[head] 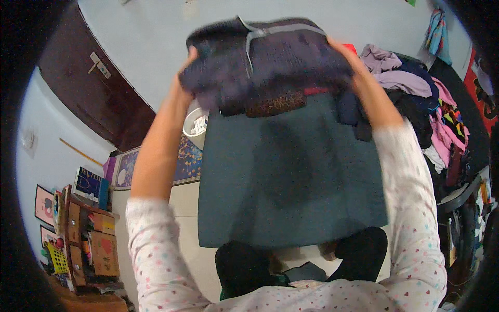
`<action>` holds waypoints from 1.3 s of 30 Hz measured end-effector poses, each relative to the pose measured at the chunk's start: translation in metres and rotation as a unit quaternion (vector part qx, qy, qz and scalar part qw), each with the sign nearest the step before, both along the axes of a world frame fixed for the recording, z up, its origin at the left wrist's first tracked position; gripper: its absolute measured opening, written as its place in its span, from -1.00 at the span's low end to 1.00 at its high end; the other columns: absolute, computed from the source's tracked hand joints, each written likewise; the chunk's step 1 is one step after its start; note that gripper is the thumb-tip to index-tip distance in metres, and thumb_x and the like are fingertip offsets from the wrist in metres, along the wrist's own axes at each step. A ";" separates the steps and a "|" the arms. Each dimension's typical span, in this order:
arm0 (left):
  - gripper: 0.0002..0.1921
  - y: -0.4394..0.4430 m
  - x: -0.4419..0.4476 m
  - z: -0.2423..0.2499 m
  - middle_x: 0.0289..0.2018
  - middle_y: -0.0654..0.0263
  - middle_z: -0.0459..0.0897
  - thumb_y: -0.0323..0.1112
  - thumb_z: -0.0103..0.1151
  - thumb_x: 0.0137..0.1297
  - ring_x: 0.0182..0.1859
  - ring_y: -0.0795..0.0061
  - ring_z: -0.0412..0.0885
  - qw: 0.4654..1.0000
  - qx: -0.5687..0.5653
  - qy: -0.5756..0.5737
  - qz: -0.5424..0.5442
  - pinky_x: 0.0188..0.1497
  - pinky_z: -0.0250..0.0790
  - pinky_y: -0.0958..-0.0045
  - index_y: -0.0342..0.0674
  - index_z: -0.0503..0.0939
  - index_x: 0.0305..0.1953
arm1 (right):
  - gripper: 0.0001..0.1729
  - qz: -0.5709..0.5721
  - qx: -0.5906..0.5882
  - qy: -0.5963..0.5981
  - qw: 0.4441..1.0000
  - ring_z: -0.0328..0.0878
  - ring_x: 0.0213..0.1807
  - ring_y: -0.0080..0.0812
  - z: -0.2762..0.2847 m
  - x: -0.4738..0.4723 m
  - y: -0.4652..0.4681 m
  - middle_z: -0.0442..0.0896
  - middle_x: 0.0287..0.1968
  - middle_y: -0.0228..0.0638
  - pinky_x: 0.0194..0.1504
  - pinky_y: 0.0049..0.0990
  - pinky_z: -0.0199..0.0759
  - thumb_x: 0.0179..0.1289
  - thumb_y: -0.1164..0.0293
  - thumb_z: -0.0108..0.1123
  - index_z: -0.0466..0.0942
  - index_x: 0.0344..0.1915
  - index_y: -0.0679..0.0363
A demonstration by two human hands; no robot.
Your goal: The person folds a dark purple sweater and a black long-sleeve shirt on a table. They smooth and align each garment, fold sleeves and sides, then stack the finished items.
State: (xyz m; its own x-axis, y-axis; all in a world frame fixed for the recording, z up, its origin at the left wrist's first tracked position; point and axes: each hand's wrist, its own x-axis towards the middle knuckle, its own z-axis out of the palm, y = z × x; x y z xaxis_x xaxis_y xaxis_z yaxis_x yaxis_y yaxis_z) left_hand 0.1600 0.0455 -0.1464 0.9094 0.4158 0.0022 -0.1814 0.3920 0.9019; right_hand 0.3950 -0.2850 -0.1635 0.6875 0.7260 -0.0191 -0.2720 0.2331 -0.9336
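Between my two raised hands is a bundled dark purple garment [288, 54] with pale grey trim, blurred by motion. My left hand [186, 74] grips its left side, the thumb showing at the edge. On the opposite side my right hand [345, 54] holds the garment's edge, its fingers mostly hidden behind the cloth. The garment hangs above the far end of a dark green padded surface [241, 167]. Just below it, a brown patterned cloth [276, 104] lies on that surface.
A heap of clothes [409, 85] is piled at right, with navy cloth [347, 109] on the green surface's edge. A white bin [195, 128] stands beyond its left side, by a blue patterned mat [187, 160]. Wooden drawers [76, 241] and a dark door [97, 78] are at left.
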 end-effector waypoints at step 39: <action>-0.69 -0.283 -0.119 -0.332 -0.02 0.03 0.69 -0.27 0.12 0.47 0.02 0.11 0.71 0.907 -0.023 0.379 -0.183 0.03 0.63 0.27 -0.30 0.49 0.11 | -0.29 -0.476 -0.593 -0.197 0.618 0.63 0.10 0.16 -0.311 0.029 -0.458 0.34 0.41 0.06 0.07 0.01 0.57 0.29 0.48 0.16 0.26 0.44 0.06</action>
State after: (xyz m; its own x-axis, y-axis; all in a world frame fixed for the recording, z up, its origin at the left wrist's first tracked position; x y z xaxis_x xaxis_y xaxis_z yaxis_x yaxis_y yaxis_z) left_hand 0.0407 -0.2376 -0.4782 0.7201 0.0699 -0.6904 0.6331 0.3411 0.6949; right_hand 0.4238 -0.7435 -0.4744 0.9135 -0.3760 0.1556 -0.2358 -0.8007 -0.5507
